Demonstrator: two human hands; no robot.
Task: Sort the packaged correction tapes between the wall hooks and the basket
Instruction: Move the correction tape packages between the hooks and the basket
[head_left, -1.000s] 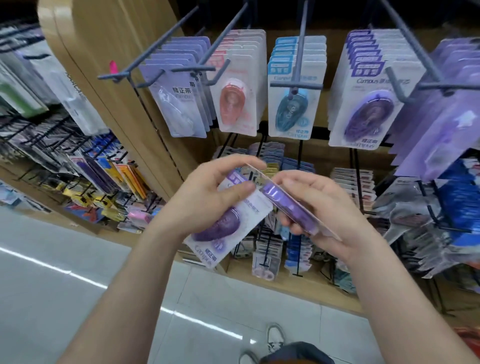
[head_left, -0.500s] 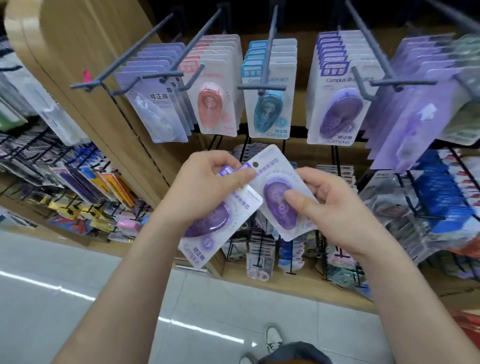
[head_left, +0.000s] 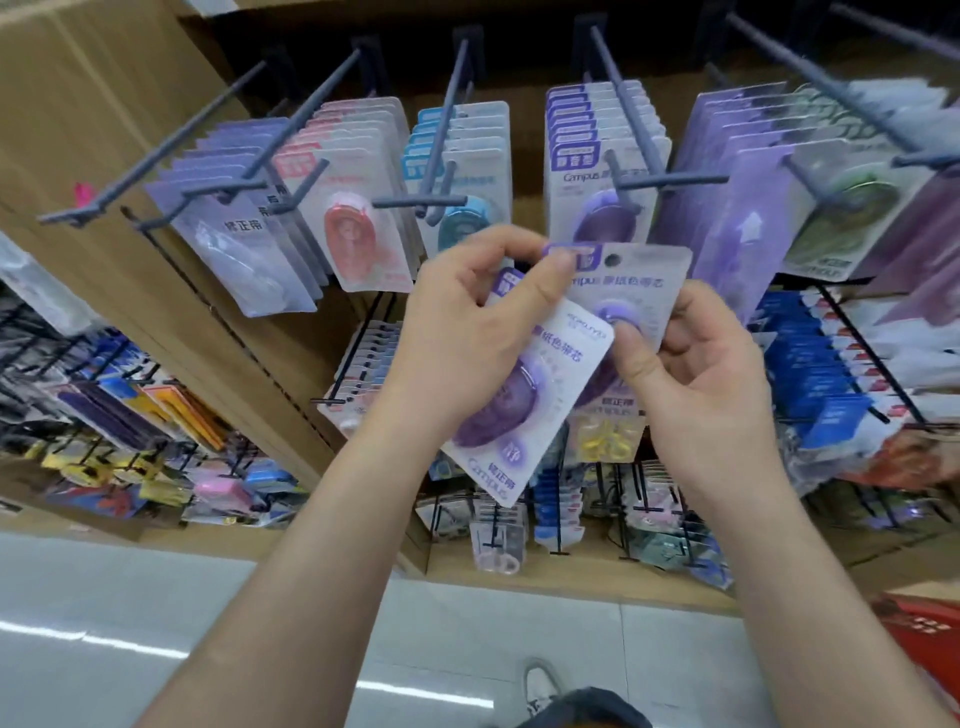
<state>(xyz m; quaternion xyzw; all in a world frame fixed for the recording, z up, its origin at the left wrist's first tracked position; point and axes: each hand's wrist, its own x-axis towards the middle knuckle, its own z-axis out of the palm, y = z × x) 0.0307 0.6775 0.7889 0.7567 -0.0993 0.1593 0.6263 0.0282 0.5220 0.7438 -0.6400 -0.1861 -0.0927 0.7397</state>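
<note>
Two purple correction-tape packs were held in front of the display wall. The left hand (head_left: 467, 332) was closed on the tilted front pack (head_left: 524, 395), its thumb also pressed onto the top left corner of the upright rear pack (head_left: 631, 283); the right hand (head_left: 706, 379) pinched the rear pack at its lower right, thumb on the face and fingers curled behind. The rear pack's hang hole (head_left: 614, 258) was seen just below the tip of the hook (head_left: 621, 176) carrying the matching purple Campus stack (head_left: 597, 156). The step in hand was judged to be hanging the rear pack there. It would be done well if the pack were released by the left thumb, kept square to the hook, the hole threaded over the upturned tip, and the card slid back against the stack. The basket could not be identified with certainty.
</note>
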